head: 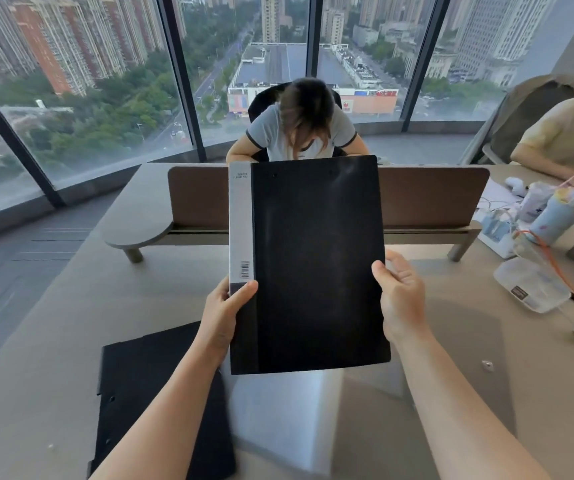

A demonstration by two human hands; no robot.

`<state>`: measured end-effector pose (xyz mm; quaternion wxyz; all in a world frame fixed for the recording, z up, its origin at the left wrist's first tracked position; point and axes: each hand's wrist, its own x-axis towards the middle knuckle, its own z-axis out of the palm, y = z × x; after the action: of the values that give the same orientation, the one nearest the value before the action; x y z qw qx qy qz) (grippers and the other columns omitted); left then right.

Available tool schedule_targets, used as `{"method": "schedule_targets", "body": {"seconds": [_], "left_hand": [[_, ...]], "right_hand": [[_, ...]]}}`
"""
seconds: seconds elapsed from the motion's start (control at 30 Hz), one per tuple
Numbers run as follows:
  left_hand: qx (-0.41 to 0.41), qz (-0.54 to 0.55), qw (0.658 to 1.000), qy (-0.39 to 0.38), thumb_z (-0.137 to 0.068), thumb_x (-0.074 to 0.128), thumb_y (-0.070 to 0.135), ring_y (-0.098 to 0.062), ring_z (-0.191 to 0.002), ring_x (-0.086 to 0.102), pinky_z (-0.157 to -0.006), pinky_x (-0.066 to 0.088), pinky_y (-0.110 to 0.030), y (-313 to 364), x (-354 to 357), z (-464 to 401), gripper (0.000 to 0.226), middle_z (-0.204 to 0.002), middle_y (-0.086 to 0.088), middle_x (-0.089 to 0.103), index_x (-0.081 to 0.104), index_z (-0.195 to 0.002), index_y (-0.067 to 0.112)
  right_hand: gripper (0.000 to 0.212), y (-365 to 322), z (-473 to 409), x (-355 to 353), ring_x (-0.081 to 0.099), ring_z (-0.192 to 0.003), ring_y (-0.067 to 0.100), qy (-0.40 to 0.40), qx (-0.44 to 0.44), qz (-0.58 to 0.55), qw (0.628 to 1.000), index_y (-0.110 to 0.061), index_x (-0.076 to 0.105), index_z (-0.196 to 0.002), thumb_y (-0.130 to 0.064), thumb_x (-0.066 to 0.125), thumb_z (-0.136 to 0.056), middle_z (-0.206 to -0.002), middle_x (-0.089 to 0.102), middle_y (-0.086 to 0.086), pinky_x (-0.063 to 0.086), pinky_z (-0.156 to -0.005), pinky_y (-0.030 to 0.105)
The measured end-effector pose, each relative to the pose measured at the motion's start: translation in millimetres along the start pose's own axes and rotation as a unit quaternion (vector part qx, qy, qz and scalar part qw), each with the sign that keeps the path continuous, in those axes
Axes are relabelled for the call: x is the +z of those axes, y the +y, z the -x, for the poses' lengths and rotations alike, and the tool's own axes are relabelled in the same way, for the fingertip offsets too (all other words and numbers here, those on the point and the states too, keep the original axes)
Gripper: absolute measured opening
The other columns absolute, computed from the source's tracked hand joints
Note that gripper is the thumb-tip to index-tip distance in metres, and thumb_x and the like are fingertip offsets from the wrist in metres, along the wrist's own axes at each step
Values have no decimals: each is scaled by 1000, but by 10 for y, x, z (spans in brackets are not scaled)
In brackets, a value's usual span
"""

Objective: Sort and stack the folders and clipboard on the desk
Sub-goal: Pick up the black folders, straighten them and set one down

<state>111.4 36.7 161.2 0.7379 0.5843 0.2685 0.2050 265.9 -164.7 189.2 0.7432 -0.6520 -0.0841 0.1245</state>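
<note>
Both hands hold a black folder (313,265) upright above the desk (36,393); the left hand (221,317) pinches its grey-labelled spine edge, thumb across the front; the right hand (399,303) clasps the opposite edge, thumb in front, fingers curled behind; another black folder (147,393) lies flat on the desk beneath the left forearm.

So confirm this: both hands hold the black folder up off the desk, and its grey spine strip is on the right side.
Wrong side. In the head view both hands, left hand and right hand, hold the black folder up off the desk, but its grey spine strip is on the left.
</note>
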Motion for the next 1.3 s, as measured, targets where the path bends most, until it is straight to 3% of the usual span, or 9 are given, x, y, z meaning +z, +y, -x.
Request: {"method": "schedule_targets", "body": {"seconds": [0.13,0.27,0.37,0.57,0.8,0.87,0.93,1.0,1.3], "left_hand": [[-29,19,999,6,-85,71,17,-23,-84,74,-77,61,-39,-13,-123,48,16,-93,-6,78,72,-100,20],[-60,29,998,17,-89,64,9,-22,-75,75,-66,62,-34,-57,-245,123,17,-87,-8,77,68,-105,10],[-74,41,996,30,-88,65,10,-28,-82,74,-75,62,-41,-109,-372,177,21,-95,-13,76,68,-110,9],[-99,61,991,68,-87,67,9,-36,-93,73,-90,56,-49,-253,-608,270,27,-105,-21,75,69,-114,5],[-118,54,985,113,-87,67,8,-33,-90,73,-81,59,-43,-426,-931,374,23,-102,-20,76,70,-110,5],[-120,46,984,127,-87,67,8,-31,-87,74,-75,60,-39,-477,-1039,417,23,-99,-17,76,69,-111,7],[-123,34,983,136,-87,68,8,-30,-88,74,-76,60,-40,-541,-1144,460,24,-99,-15,76,69,-111,11],[-125,19,982,142,-84,73,11,-32,-95,72,-83,59,-44,-610,-1276,506,30,-104,-16,75,68,-114,13],[-154,-39,970,186,-65,77,27,-26,-98,72,-83,59,-37,-889,-1786,734,55,-110,-11,74,64,-118,17]], "right_hand": [[27,63,41,128,69,-106,20,-9,19,26,999,-23,71,-108,-11,48,-99,-107,75,-2,54,-97,45],[27,190,71,258,69,-99,22,-12,29,85,996,-26,71,-96,-11,49,-97,-97,75,-3,56,-92,40],[26,269,103,371,66,-99,26,-13,34,127,991,-26,68,-89,-12,49,-97,-94,72,-2,55,-87,36],[25,457,161,586,63,-104,21,-39,79,164,982,-21,64,-112,-9,54,-92,-109,68,0,53,-91,37],[52,724,176,801,59,-113,24,-50,128,254,957,-13,50,-137,-11,65,-87,-122,62,6,45,-98,35],[47,780,198,866,58,-103,21,-51,138,268,952,-11,54,-132,-9,65,-86,-110,62,4,43,-93,33],[28,860,230,912,60,-93,21,-60,147,274,948,-17,67,-108,-4,64,-83,-98,66,1,48,-89,35],[27,970,274,993,65,-87,20,-85,156,272,946,-24,71,-83,0,60,-79,-87,72,-2,52,-85,36],[18,1524,458,1329,66,-90,23,-151,194,332,911,-16,68,-91,-2,63,-81,-92,72,2,52,-85,37]]}}
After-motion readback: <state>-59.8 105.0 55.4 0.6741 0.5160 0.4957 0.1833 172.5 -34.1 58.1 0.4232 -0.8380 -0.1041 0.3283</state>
